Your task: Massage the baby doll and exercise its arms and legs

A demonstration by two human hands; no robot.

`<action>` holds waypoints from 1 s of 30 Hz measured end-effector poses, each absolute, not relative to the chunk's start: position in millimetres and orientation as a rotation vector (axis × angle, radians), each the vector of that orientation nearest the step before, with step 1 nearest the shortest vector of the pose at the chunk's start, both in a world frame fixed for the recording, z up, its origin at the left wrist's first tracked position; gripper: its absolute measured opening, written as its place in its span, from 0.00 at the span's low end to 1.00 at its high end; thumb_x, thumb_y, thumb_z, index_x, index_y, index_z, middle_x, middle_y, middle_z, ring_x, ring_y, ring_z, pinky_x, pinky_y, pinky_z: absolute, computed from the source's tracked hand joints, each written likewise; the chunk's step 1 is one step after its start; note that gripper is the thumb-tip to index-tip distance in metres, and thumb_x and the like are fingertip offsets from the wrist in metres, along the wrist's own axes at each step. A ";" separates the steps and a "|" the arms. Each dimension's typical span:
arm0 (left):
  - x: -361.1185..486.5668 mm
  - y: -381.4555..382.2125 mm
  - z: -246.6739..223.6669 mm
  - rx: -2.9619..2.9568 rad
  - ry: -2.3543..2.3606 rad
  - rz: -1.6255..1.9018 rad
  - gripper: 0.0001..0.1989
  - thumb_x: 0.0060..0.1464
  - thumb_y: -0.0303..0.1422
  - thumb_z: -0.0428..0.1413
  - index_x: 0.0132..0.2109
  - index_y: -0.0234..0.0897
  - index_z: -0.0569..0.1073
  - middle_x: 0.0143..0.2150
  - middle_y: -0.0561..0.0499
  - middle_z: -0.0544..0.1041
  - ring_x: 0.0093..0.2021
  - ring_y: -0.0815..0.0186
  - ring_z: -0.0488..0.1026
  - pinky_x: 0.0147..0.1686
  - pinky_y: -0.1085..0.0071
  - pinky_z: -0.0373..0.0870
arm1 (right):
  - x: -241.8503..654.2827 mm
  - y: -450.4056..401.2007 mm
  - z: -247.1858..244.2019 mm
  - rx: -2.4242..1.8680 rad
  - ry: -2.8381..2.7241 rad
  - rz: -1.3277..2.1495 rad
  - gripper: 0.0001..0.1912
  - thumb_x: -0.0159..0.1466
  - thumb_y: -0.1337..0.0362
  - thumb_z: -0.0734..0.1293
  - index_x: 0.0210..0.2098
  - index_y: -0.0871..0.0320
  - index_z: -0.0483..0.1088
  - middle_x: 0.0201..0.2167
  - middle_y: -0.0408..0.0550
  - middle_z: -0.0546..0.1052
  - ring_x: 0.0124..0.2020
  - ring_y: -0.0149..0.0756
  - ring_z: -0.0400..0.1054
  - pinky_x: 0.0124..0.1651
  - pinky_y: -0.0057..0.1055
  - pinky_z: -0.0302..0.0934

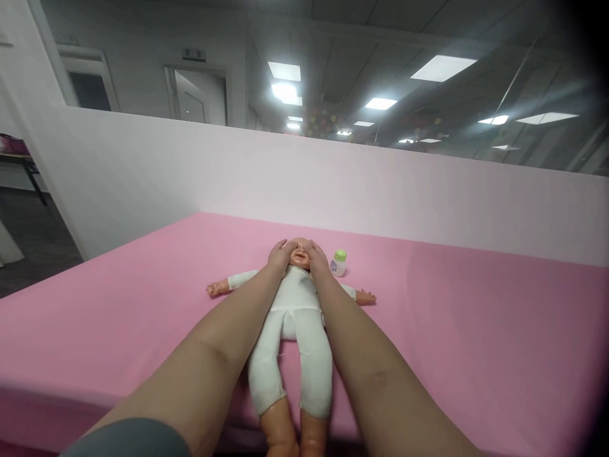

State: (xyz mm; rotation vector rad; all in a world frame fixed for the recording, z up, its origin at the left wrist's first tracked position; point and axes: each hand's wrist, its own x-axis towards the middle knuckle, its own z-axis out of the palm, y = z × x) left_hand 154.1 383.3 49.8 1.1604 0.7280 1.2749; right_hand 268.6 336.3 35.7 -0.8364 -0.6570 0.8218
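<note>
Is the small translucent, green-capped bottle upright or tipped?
Upright: the translucent bottle stands on the smooth pink surface, its round light-green cap uppermost.

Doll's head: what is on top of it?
The left hand and right hand lie over the sides of the doll's head. Its mouth shows between them; the eyes and sides beneath are covered, so cannot be seen.

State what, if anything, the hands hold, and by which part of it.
The left hand and right hand touch opposite sides of the head of the doll; whether they grip it or merely rest there cannot be told.
</note>
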 end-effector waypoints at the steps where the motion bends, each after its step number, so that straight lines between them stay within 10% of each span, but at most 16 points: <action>1: 153.1 383.1 49.4 1.150 0.732 1.262 0.42 0.46 0.42 0.70 0.65 0.33 0.68 0.55 0.36 0.79 0.50 0.53 0.80 0.51 0.59 0.76 | 269.2 334.8 35.6 -0.835 -0.660 0.824 0.38 0.54 0.59 0.78 0.63 0.58 0.69 0.59 0.54 0.77 0.52 0.44 0.77 0.54 0.39 0.73; 15: 152.5 379.9 52.9 1.135 0.696 1.251 0.26 0.54 0.38 0.66 0.60 0.38 0.77 0.61 0.40 0.77 0.58 0.52 0.77 0.59 0.57 0.73 | 277.3 338.6 32.3 -0.878 -0.676 0.835 0.27 0.62 0.65 0.65 0.61 0.56 0.72 0.62 0.49 0.75 0.56 0.42 0.74 0.59 0.41 0.70; 30: 144.1 368.7 54.2 1.229 0.688 1.225 0.32 0.53 0.41 0.66 0.63 0.38 0.73 0.60 0.42 0.78 0.57 0.55 0.76 0.60 0.61 0.70 | 266.0 316.5 43.2 -1.042 -0.847 0.649 0.26 0.60 0.54 0.70 0.57 0.52 0.71 0.55 0.46 0.77 0.55 0.42 0.71 0.58 0.38 0.68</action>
